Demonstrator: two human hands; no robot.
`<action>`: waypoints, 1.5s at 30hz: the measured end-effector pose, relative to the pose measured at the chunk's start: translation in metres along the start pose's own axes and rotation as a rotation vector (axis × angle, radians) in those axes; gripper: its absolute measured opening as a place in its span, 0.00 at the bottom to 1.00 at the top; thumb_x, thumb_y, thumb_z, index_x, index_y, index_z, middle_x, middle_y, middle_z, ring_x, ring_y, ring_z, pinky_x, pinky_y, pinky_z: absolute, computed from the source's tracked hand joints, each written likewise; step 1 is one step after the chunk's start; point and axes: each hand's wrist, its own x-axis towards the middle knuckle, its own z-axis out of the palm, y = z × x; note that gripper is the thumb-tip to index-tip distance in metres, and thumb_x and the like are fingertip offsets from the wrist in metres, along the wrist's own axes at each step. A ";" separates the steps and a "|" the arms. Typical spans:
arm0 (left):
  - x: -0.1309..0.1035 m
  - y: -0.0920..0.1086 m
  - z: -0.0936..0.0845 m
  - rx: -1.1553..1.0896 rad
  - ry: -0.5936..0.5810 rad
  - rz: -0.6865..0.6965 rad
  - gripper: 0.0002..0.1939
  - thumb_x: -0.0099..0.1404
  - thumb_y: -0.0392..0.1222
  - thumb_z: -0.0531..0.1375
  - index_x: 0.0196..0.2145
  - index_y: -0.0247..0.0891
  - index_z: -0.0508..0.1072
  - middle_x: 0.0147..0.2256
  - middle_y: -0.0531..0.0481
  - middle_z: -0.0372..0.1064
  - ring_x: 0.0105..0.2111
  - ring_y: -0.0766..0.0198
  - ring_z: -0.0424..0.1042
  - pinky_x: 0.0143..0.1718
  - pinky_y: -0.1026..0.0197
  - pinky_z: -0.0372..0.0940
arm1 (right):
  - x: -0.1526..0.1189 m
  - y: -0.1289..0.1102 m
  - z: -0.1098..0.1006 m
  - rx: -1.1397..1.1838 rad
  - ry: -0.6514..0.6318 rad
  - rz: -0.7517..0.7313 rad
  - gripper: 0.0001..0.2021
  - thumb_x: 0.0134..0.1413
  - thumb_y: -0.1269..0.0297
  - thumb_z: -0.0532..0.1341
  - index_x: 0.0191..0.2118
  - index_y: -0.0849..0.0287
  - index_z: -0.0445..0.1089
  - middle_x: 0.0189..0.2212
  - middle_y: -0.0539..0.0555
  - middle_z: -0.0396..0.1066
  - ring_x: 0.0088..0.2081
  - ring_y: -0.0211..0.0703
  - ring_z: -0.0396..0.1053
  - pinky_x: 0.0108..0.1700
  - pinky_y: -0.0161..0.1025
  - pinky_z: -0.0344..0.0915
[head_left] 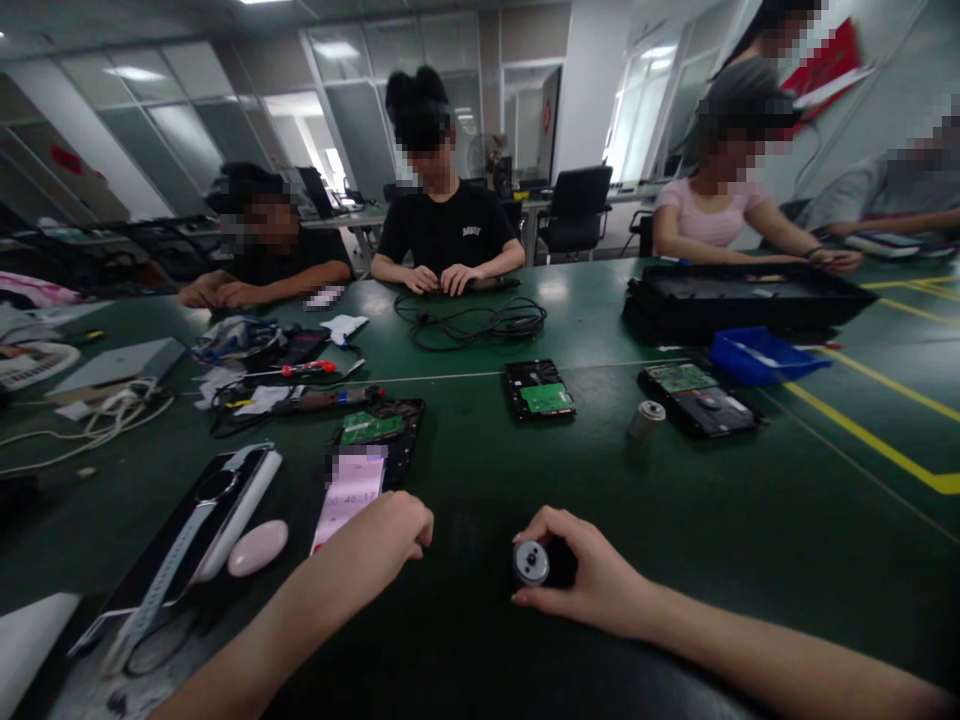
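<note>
My right hand (pixel 592 575) grips a small silver metal cylinder (pixel 532 564) between thumb and fingers, just above or on the table's near part. Dark holes show on the cylinder's round grey end. To the left, my left hand (pixel 405 530) is closed, with its fingers curled down; what they hold, if anything, is hidden. It is close to a phone (pixel 349 500) with a pink timer screen. Another metal cylinder (pixel 646 420) stands farther back. Two hard drives with green boards lie beyond my hands, one at the centre (pixel 540 390) and one to the right (pixel 701 398).
A third hard drive (pixel 397 425) lies behind the phone. Left are a watch (pixel 217 484), a pink oval case (pixel 259 548), a red screwdriver (pixel 307 369) and cables. A blue tray (pixel 765 358) and black bin (pixel 742 290) stand right. Several people sit across the green table (pixel 465 440).
</note>
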 end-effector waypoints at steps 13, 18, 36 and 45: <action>0.017 -0.013 0.005 -0.028 -0.014 -0.062 0.07 0.52 0.41 0.60 0.19 0.41 0.74 0.20 0.54 0.73 0.27 0.57 0.74 0.29 0.61 0.61 | 0.001 0.000 -0.001 0.002 -0.006 0.003 0.19 0.43 0.58 0.72 0.38 0.57 0.66 0.40 0.50 0.73 0.40 0.43 0.69 0.44 0.40 0.65; 0.020 0.012 -0.011 0.042 -0.029 -0.069 0.03 0.50 0.38 0.63 0.22 0.38 0.77 0.22 0.52 0.75 0.25 0.58 0.74 0.27 0.62 0.61 | 0.001 -0.001 -0.002 0.013 0.006 -0.013 0.19 0.42 0.57 0.72 0.38 0.57 0.66 0.40 0.50 0.73 0.40 0.43 0.70 0.44 0.40 0.64; 0.017 0.106 0.014 0.076 -0.046 0.326 0.11 0.63 0.29 0.59 0.33 0.40 0.80 0.35 0.51 0.80 0.38 0.57 0.75 0.43 0.57 0.64 | 0.002 0.004 0.003 -0.048 0.045 -0.098 0.17 0.43 0.56 0.72 0.36 0.57 0.67 0.32 0.48 0.70 0.35 0.40 0.68 0.38 0.36 0.62; 0.007 0.074 0.059 -0.311 0.237 0.220 0.49 0.43 0.44 0.76 0.59 0.47 0.59 0.55 0.45 0.65 0.52 0.50 0.66 0.53 0.50 0.63 | -0.003 0.002 -0.001 0.136 0.072 -0.182 0.23 0.45 0.62 0.66 0.48 0.57 0.62 0.43 0.55 0.68 0.43 0.47 0.67 0.47 0.43 0.64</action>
